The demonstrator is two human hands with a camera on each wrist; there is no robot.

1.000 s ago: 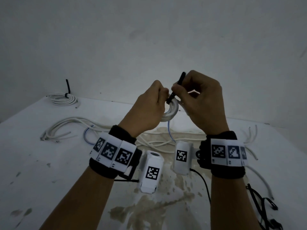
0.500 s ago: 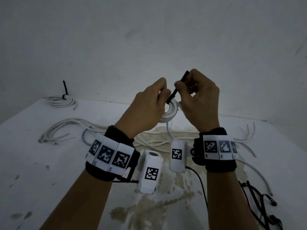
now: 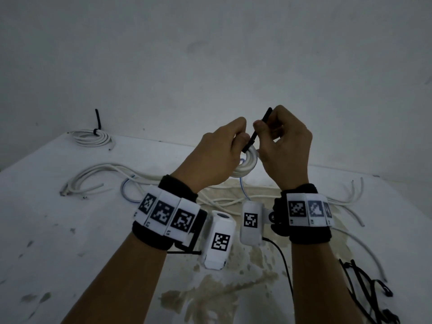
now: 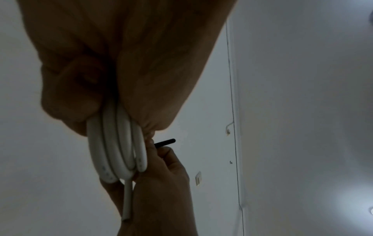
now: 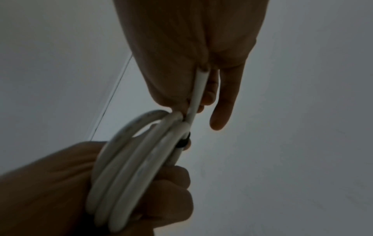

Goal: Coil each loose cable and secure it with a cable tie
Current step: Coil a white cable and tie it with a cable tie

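Above the table, my left hand [image 3: 224,150] grips a small coil of white cable [image 3: 246,164], its fingers curled round the loops [image 4: 117,143]. A black cable tie [image 3: 257,130] circles the coil [image 5: 141,159], and its free tail slants up to the right. My right hand [image 3: 280,141] pinches that tail between thumb and fingers. In the right wrist view the tie's black band [image 5: 182,142] shows at the coil's edge, and a loose cable end [image 5: 198,89] runs up past the right hand's fingers.
A tied white coil [image 3: 92,137] lies at the table's far left corner. Loose white cables [image 3: 93,178] sprawl over the middle and right [image 3: 350,197] of the stained white table [image 3: 58,242]. Spare black ties [image 3: 367,291] lie at the near right. A bare wall rises behind.
My right hand has drawn the black tie's tail up and to the right, away from the coil. Both hands have lifted slightly; the left hand still holds the coil.
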